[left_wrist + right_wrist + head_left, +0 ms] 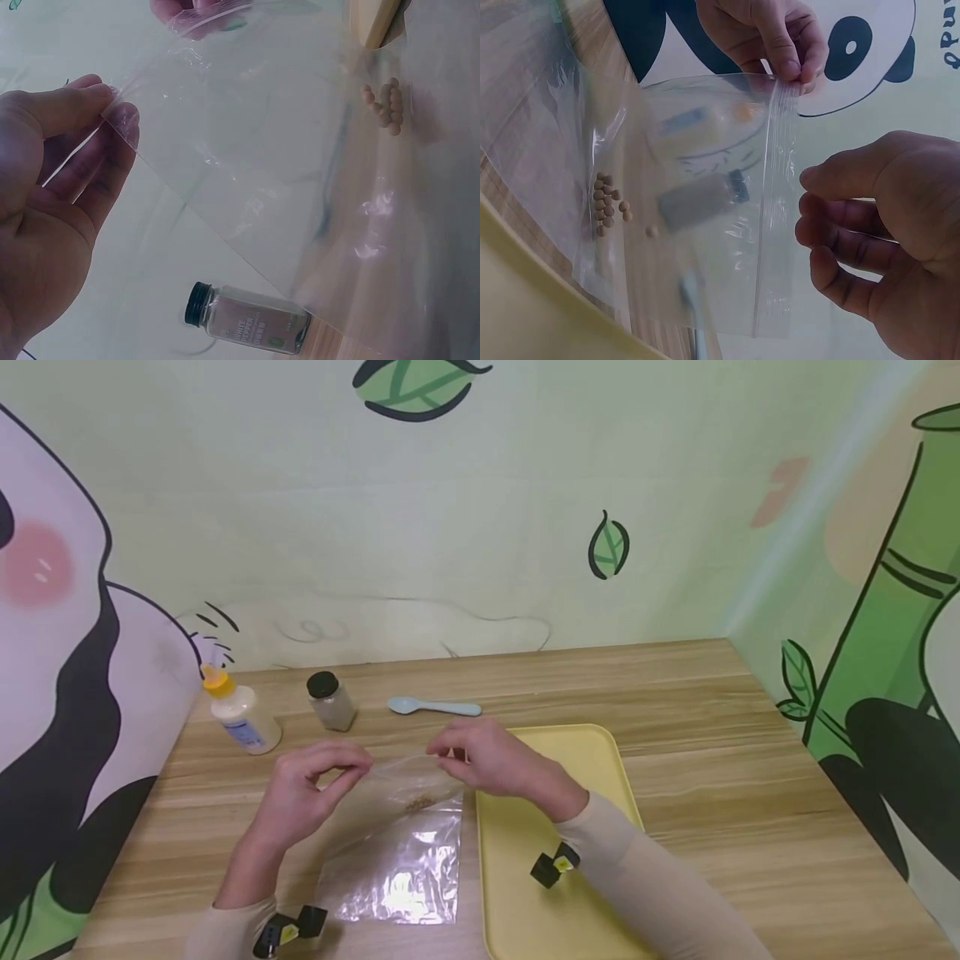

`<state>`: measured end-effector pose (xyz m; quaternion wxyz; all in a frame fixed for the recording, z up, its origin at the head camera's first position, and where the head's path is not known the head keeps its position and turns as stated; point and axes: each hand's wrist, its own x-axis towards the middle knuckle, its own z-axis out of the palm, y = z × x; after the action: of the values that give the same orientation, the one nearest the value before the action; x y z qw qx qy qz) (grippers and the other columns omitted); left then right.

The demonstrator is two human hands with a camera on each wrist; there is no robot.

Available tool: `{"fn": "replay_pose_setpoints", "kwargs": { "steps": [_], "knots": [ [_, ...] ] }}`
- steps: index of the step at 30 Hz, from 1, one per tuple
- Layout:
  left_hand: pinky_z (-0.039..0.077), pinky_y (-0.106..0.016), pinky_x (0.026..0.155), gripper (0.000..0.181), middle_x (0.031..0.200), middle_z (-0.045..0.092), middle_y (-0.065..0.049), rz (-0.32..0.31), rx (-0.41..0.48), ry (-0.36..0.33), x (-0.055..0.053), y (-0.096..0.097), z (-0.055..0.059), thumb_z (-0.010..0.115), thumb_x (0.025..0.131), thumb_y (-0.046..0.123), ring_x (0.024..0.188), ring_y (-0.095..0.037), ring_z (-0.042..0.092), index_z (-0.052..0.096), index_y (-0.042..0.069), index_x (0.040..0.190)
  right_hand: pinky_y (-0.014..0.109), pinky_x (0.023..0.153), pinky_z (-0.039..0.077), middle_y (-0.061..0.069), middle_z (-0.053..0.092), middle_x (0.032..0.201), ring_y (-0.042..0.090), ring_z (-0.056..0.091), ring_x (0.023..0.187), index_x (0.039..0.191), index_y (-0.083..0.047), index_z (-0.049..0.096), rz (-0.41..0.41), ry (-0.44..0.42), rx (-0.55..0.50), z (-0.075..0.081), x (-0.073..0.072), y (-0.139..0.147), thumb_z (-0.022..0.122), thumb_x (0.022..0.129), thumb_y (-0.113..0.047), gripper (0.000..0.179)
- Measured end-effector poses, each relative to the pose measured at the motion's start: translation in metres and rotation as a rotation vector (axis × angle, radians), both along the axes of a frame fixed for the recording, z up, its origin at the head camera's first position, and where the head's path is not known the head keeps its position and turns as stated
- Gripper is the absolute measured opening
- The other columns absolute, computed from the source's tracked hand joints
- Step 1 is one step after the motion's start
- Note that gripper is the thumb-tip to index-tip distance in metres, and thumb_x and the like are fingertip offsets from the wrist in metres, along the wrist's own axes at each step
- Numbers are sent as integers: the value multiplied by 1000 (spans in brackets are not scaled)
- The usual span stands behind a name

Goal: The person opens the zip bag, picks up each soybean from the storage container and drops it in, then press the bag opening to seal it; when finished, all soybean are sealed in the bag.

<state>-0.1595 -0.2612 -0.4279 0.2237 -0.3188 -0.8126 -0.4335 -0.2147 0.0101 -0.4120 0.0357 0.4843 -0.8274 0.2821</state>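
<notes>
A clear zip bag (397, 868) hangs from my left hand (303, 789), its lower part spread over the table. Thumb and fingertips pinch one corner at the zip edge, plain in the left wrist view. Small round tan pellets (604, 206) lie in a cluster inside the bag, with one apart from the others. My right hand (502, 764) is at the bag's other top end. In the right wrist view its fingers bend loosely, thumb apart from them, fingertips right beside the zip strip (775, 202) and nothing between them.
Under my right forearm lies a yellow tray (558, 935). Behind the bag stand a glue bottle (247, 718) with an orange cap and a black-lidded jar (332, 703) labelled white pepper. A pale blue spoon (438, 707) lies near the wall.
</notes>
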Motion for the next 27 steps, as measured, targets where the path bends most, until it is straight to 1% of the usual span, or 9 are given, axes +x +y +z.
{"fn": "replay_pose_setpoints", "kwargs": {
  "steps": [7, 13, 16, 21, 24, 27],
  "knots": [
    [57, -13, 80, 28, 90, 73, -11, -12, 11, 7, -1, 1, -1, 74, 71, -20, 88, -5, 67, 73, 2, 88, 9, 63, 50, 2, 71, 97, 5, 59, 70, 102, -7, 73, -25, -22, 7, 0, -1, 2, 64, 93, -10, 13],
    [56, -13, 80, 28, 90, 73, -11, -8, 9, 11, -1, 0, -1, 74, 71, -20, 88, -5, 67, 73, 3, 88, 9, 61, 49, 1, 70, 94, 3, 56, 68, 100, -9, 73, -39, -26, 1, -2, -1, 3, 66, 92, -11, 11],
    [56, -13, 81, 29, 90, 73, -11, -6, 9, 9, 0, 0, -1, 74, 71, -19, 88, -4, 67, 73, 3, 88, 10, 62, 50, 0, 70, 95, 4, 57, 70, 100, -9, 73, -54, -35, 10, -2, -2, 5, 65, 93, -12, 11],
    [56, -12, 80, 27, 90, 73, -10, 1, 6, 1, 0, 1, 0, 74, 71, -19, 88, -4, 67, 73, 2, 88, 15, 66, 52, 0, 69, 91, 8, 58, 76, 100, -7, 72, -90, -75, 10, 1, -6, 9, 64, 93, -13, 12],
    [56, -13, 80, 27, 90, 73, -10, 2, 5, -1, 0, 1, 0, 74, 71, -19, 88, -4, 67, 73, 2, 88, 16, 65, 52, -1, 67, 87, 8, 57, 75, 99, -6, 72, -113, -107, -9, 0, -9, 12, 65, 93, -12, 11],
    [56, -13, 80, 28, 90, 73, -10, 5, 4, -2, 0, 0, 0, 74, 71, -19, 88, -4, 67, 73, 4, 88, 14, 64, 51, -1, 68, 87, 7, 57, 74, 100, -7, 72, -143, -119, -24, -2, -12, 14, 65, 92, -11, 10]
  ]
}}
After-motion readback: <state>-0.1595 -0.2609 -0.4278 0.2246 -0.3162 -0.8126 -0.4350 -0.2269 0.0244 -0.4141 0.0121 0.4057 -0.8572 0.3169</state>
